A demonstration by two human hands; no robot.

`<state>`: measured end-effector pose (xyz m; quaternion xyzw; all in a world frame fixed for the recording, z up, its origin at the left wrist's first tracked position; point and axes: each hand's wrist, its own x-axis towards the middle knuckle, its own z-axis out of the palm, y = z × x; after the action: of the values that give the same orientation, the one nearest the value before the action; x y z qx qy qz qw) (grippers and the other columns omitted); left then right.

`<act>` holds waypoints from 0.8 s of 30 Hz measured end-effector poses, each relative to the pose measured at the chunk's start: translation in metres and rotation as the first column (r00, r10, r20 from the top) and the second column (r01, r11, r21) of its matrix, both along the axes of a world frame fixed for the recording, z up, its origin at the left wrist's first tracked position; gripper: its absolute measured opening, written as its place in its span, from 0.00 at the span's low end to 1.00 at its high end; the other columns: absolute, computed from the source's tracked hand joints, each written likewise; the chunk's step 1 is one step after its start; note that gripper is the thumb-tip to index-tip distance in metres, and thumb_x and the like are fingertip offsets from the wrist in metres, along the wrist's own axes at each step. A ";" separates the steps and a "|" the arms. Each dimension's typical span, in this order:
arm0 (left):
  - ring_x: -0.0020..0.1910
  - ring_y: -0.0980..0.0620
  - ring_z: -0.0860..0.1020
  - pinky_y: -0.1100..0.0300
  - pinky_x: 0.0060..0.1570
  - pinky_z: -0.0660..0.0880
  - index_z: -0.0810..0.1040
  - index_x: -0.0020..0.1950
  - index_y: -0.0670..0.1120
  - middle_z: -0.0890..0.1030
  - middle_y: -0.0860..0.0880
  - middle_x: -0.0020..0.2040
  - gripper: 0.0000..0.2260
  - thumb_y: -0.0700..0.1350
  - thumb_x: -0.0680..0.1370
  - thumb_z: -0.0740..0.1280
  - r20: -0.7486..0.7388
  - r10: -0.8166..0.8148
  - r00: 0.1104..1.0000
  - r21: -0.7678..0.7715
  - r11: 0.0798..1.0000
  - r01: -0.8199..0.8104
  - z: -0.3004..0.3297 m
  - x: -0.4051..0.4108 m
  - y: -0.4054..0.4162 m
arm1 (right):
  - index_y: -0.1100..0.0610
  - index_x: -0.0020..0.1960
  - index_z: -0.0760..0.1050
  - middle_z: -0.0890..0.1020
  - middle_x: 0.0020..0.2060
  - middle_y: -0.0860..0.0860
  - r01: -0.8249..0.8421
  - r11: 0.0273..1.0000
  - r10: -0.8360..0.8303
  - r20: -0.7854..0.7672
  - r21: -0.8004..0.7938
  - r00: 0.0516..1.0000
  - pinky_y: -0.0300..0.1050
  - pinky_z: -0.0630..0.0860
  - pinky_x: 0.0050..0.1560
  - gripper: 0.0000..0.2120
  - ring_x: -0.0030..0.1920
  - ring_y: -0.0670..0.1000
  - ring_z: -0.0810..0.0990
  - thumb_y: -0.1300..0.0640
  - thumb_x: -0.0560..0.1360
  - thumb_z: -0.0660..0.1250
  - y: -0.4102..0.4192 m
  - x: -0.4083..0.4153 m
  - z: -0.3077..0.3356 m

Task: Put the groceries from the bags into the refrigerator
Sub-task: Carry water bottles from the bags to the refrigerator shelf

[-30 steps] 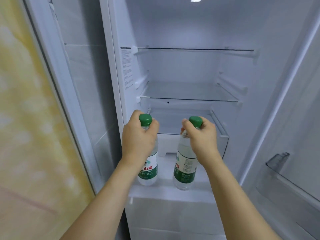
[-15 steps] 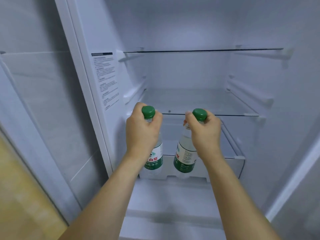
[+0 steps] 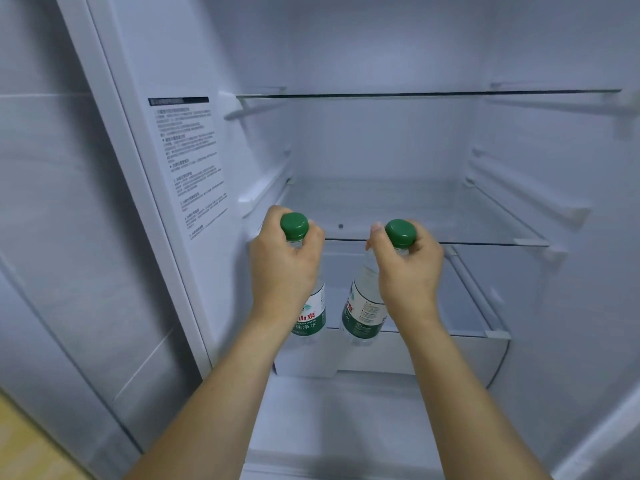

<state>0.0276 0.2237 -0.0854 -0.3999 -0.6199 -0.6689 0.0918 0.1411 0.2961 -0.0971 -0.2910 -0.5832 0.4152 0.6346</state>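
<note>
holding a water bottle in each fist, you have both arms stretched into the open refrigerator (image 3: pixel 346 57). your left hand (image 3: pixel 282 268) curls round the neck of the left bottle (image 3: pixel 310 315), just under its green cap (image 3: pixel 294 226); your right hand (image 3: pixel 408 271) wraps the neck of the right bottle (image 3: pixel 363 313) the same way, its cap (image 3: pixel 400 233) poking up past your thumb. both bottles hang upright from your grip, side by side and apart from each other, their bases in front of the clear drawer (image 3: pixel 485 351) below your hands. i cannot tell whether either base touches anything yet.

just beyond your knuckles runs the front edge of a glass shelf (image 3: pixel 485 216), bare as far as it shows; another shelf (image 3: pixel 415 95) sits well above your hands. a printed label (image 3: pixel 188 161) is on the wall to the left of your left hand.

as for progress, nothing is seen resting inside yet, so these two look like the first items going in, and neither is set down or released. the bags are out of view, so how much is left cannot be judged.
</note>
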 end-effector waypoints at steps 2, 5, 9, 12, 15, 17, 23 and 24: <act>0.32 0.53 0.70 0.66 0.33 0.67 0.71 0.41 0.44 0.73 0.51 0.31 0.08 0.42 0.75 0.69 -0.012 -0.007 1.000 0.009 1.000 0.007 -0.003 -0.002 0.002 | 0.68 0.38 0.74 0.76 0.32 0.60 0.004 1.000 -0.004 -0.008 0.012 1.000 0.36 0.70 0.34 0.13 0.33 0.46 0.72 0.59 0.75 0.71 0.000 -0.001 -0.002; 0.31 0.55 0.69 0.65 0.33 0.68 0.70 0.40 0.45 0.72 0.53 0.31 0.09 0.44 0.76 0.68 -0.020 -0.008 1.000 0.008 1.000 0.008 -0.008 -0.005 0.004 | 0.68 0.38 0.74 0.76 0.31 0.58 0.001 0.999 0.000 -0.028 0.033 1.000 0.34 0.69 0.34 0.12 0.31 0.45 0.71 0.61 0.75 0.71 -0.001 -0.004 -0.003; 0.30 0.58 0.69 0.70 0.32 0.66 0.70 0.41 0.45 0.71 0.55 0.31 0.09 0.41 0.77 0.69 0.001 -0.018 1.000 0.023 1.000 0.018 -0.012 -0.004 0.002 | 0.66 0.37 0.74 0.77 0.32 0.61 0.007 0.999 -0.005 -0.058 0.048 0.998 0.35 0.70 0.35 0.11 0.32 0.46 0.72 0.62 0.75 0.71 -0.002 -0.009 -0.005; 0.31 0.59 0.70 0.71 0.33 0.67 0.70 0.42 0.44 0.72 0.55 0.31 0.09 0.40 0.77 0.69 0.003 -0.005 1.000 0.052 0.999 0.005 -0.015 -0.005 0.003 | 0.65 0.37 0.74 0.78 0.33 0.61 0.013 0.998 -0.008 -0.076 0.067 0.997 0.34 0.71 0.36 0.10 0.33 0.45 0.73 0.62 0.74 0.71 -0.002 -0.010 -0.009; 0.32 0.60 0.70 0.72 0.34 0.66 0.70 0.42 0.44 0.71 0.56 0.31 0.09 0.39 0.77 0.69 -0.021 0.015 1.000 0.084 0.996 -0.013 -0.018 -0.008 0.004 | 0.64 0.38 0.75 0.79 0.32 0.59 0.028 0.995 -0.018 -0.102 0.092 0.995 0.34 0.71 0.38 0.09 0.33 0.45 0.74 0.62 0.74 0.71 -0.002 -0.011 -0.013; 0.32 0.60 0.70 0.72 0.35 0.66 0.70 0.42 0.43 0.70 0.56 0.31 0.09 0.39 0.78 0.70 -0.033 0.021 0.999 0.103 0.995 -0.017 -0.019 -0.009 0.004 | 0.64 0.38 0.75 0.78 0.32 0.59 0.037 0.994 -0.024 -0.126 0.105 0.992 0.35 0.72 0.38 0.09 0.34 0.46 0.74 0.61 0.73 0.71 -0.001 -0.013 -0.016; 0.35 0.57 0.73 0.72 0.38 0.68 0.72 0.43 0.40 0.76 0.48 0.34 0.07 0.40 0.76 0.69 -0.042 0.056 0.998 0.171 0.984 -0.048 -0.027 -0.018 0.010 | 0.52 0.38 0.74 0.78 0.31 0.42 0.058 0.989 -0.036 -0.160 0.139 0.986 0.35 0.72 0.41 0.07 0.34 0.42 0.75 0.59 0.72 0.70 0.002 -0.019 -0.023; 0.36 0.55 0.74 0.71 0.40 0.69 0.73 0.44 0.39 0.78 0.45 0.35 0.07 0.41 0.76 0.69 -0.035 0.051 0.998 0.181 0.982 -0.044 -0.030 -0.019 0.011 | 0.52 0.38 0.74 0.78 0.32 0.43 0.061 0.987 -0.035 -0.171 0.150 0.985 0.36 0.73 0.41 0.07 0.35 0.43 0.76 0.58 0.72 0.70 0.003 -0.020 -0.025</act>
<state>0.0084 0.2345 -0.1149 -0.3883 -0.5641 -0.7119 0.1558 0.1211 0.2994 -0.1224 -0.2189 -0.5510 0.3764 0.7119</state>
